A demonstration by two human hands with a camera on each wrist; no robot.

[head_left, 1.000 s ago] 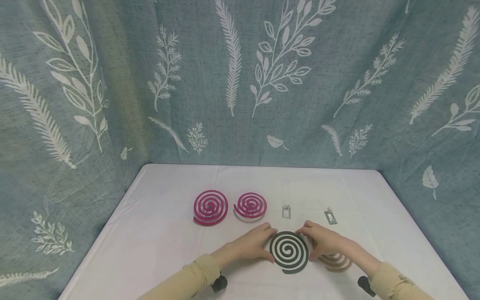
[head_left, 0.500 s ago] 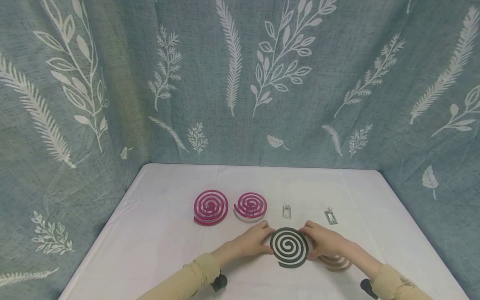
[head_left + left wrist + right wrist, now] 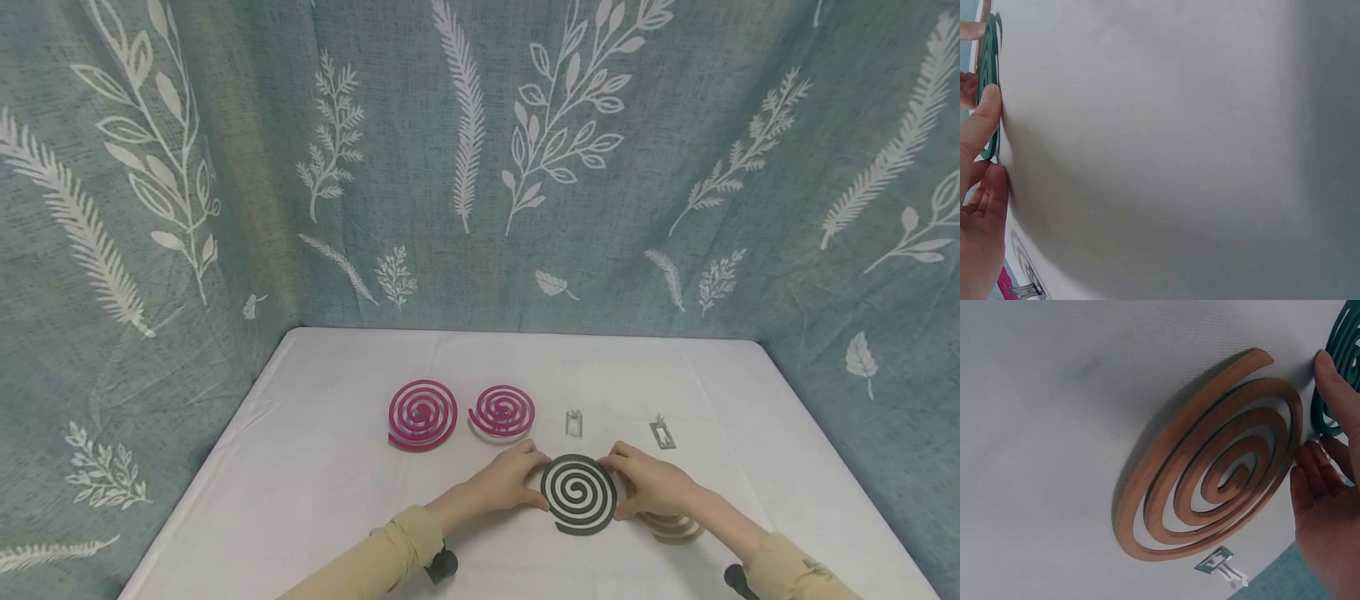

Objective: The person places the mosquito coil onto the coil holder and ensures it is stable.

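Note:
A dark green mosquito coil [image 3: 576,492] lies flat between both hands in the head view. My left hand [image 3: 504,482] holds its left edge, thumb at the near side and fingers at the far side. On the opposite edge, my right hand [image 3: 651,482] grips it the same way. The left wrist view catches the green coil [image 3: 989,56] nearly edge-on, close to the tabletop. A brown mosquito coil [image 3: 1130,509] rests on the table beside the right hand, partly hidden under that forearm in the head view.
Two pink mosquito coils [image 3: 423,413] [image 3: 503,410] sit farther back on the left. Behind the hands lie two small metal coil stands [image 3: 573,413] [image 3: 665,444]. A white cloth covers the table [image 3: 315,467], and a blue leaf-patterned curtain [image 3: 405,167] surrounds it.
Both hands have shifted the green coil slightly away from the person and turned it a little, its outer tail swinging left. Over the last half second almost nothing moved.

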